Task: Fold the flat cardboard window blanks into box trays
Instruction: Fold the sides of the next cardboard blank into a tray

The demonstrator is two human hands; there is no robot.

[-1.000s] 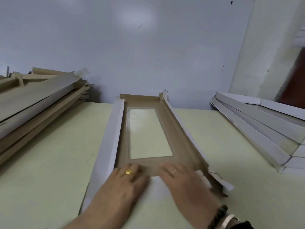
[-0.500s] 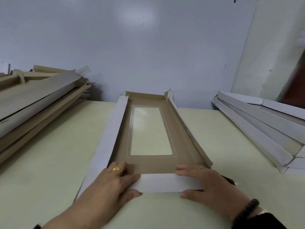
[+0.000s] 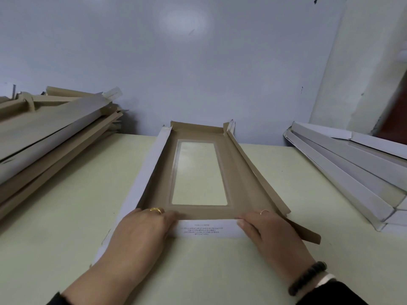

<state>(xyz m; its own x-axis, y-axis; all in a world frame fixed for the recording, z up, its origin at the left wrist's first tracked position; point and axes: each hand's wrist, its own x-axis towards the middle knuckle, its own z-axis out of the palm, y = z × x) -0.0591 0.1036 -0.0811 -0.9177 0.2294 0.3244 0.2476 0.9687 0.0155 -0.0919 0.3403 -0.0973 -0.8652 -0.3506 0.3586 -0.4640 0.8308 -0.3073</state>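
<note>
1. Lying mid-desk (image 3: pixel 66 216): cardboard blank (image 3: pixel 242 181), window up, both long sides raised.
2. Left hand (image 3: pixel 141 234): fingers curled over the near flap (image 3: pixel 204 230), gripping its left end.
3. Right hand (image 3: pixel 271 234): gripping the flap's right end.
4. Change: hands have spread apart since earlier; the flap now stands higher, its print showing.

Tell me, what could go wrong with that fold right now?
The near flap could spring back if either hand, left or right, lets go. The loose corner tab at the right sticks out and might crease instead of tucking in. The clear window could wrinkle if the tray twists.
</note>
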